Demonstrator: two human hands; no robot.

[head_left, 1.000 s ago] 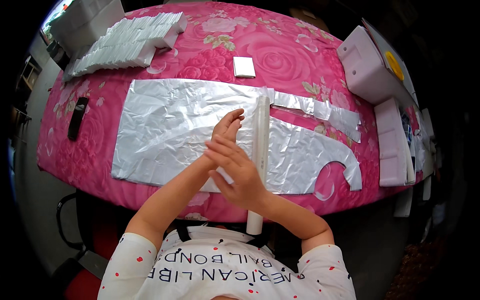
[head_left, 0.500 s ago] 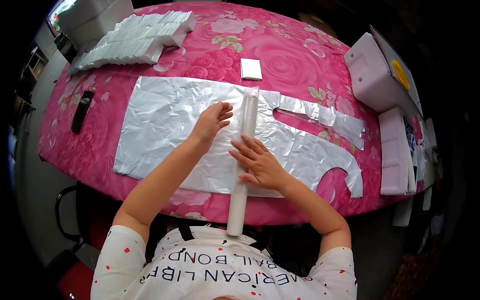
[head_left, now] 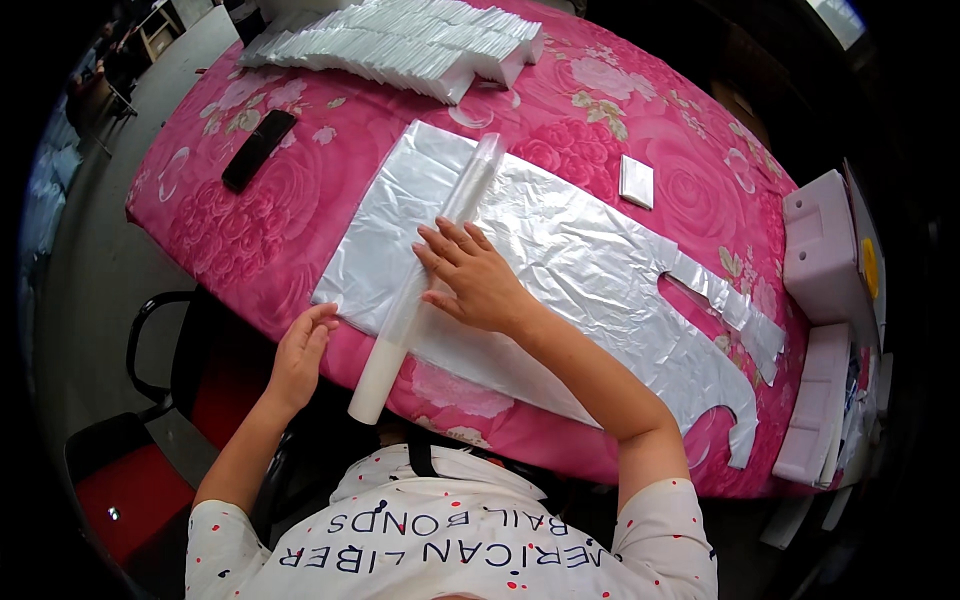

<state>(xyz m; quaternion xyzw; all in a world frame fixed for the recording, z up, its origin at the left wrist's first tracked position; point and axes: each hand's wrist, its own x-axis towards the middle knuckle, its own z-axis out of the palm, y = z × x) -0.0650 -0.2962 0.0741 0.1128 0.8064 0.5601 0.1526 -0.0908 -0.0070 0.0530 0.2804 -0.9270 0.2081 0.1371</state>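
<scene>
A shiny white plastic apron (head_left: 570, 250), thin and creased, lies flat on the table with its cut-out straps toward the right. Across its left part rests a long pale tube (head_left: 375, 380), apparently wrapped in clear film, its near end jutting past the table edge. My right hand (head_left: 470, 275) lies on the tube with fingers spread. My left hand (head_left: 300, 358) is at the apron's near left corner, its fingertips by the edge and thumb a little apart; nothing shows in it.
Stacked rows of folded white packets (head_left: 400, 50) stand at the far left. A black phone-like object (head_left: 258, 150) lies on the pink floral tablecloth (head_left: 225, 225). One small folded packet (head_left: 636, 182) sits beyond the apron. White foam boxes (head_left: 815, 235) line the right edge; a red-seated chair (head_left: 130, 495) stands lower left.
The tube has shifted left across the apron, with my right hand still on it. My left hand has come down from the apron's middle to its near left corner. The view has turned left.
</scene>
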